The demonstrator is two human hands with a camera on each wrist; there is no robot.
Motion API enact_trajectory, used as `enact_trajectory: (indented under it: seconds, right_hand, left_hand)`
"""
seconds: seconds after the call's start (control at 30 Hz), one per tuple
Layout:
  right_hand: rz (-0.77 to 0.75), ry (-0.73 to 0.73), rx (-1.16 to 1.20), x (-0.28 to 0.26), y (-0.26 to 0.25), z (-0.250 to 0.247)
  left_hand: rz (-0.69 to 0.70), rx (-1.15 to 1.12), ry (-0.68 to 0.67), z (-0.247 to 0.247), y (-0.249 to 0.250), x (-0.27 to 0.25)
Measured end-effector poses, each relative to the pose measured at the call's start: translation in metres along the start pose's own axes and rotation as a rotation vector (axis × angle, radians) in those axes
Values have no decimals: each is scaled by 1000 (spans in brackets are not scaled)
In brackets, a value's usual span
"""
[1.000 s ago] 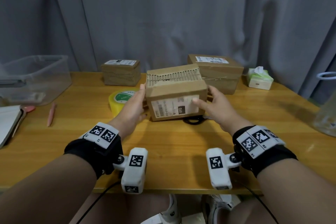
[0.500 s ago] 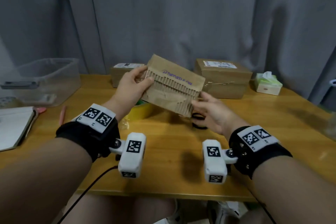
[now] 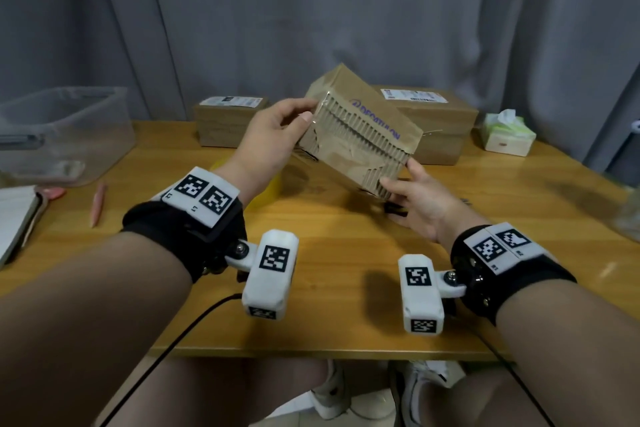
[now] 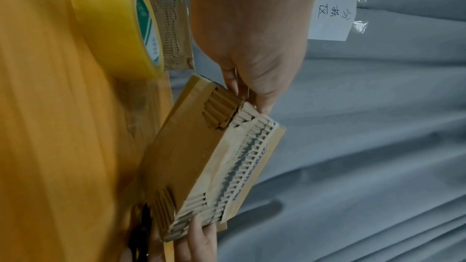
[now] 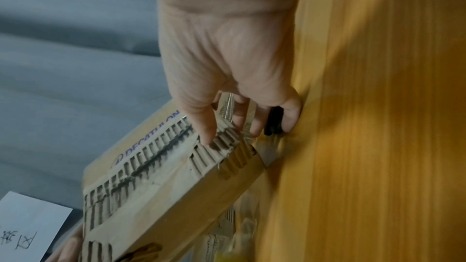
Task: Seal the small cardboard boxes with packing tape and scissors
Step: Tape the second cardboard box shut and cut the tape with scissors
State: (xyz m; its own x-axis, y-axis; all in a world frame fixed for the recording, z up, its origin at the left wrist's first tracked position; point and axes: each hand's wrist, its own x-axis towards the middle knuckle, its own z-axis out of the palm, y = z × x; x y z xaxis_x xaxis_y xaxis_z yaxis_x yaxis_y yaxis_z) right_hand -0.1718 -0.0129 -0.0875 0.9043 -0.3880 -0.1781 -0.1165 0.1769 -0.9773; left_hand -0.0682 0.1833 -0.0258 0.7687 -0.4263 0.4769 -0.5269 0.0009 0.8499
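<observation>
A small cardboard box (image 3: 360, 135) with torn, ribbed paper along its seam hangs tilted above the table. My left hand (image 3: 301, 111) pinches its upper left corner between thumb and fingers. My right hand (image 3: 403, 180) grips its lower right corner, thumb on the near face. In the left wrist view the box (image 4: 201, 156) sits beyond the yellow tape roll (image 4: 113, 31), which stands on the table. The tape roll (image 3: 268, 184) is mostly hidden behind my left wrist. The black scissors handle (image 3: 394, 210) lies under my right hand, also seen as scissors (image 5: 273, 121).
Two more cardboard boxes (image 3: 228, 121) (image 3: 436, 125) stand at the back of the wooden table (image 3: 346, 253). A tissue box (image 3: 507, 132) is back right, a clear plastic bin (image 3: 65, 135) back left. A pink pen (image 3: 97, 204) and a notebook (image 3: 17, 215) lie left.
The box went from resting on the table to being lifted and turned, its torn seam face now tilted toward me. Both hands rose with it and shifted to opposite corners.
</observation>
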Motion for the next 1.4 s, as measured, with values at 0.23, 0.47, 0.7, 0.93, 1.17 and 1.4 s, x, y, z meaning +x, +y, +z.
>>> enact_trajectory:
  seconds: [0.23,0.47,0.7,0.93,1.17,1.4]
  right_hand:
    - [-9,118,56,-5,-8,-12]
    - [-47,196,126,-13,-17,-20]
    - [-126,192,-11,-19,-28,-18]
    - [-193,200,-319,-26,-51,-3]
    - [-245,236,-551,-27,-62,8]
    - [-24,149,-221,-21,-38,4]
  left_hand:
    - [20,26,-81,15,6,-1]
    - [29,84,-192,19,4,-4]
    - [-19,100,-143,14,0,-9]
    - [-106,114,-34,4,1,-9]
    - [-256,167,9,-6,-3,-12]
    - [-98,60,-176,-23,-3,-26]
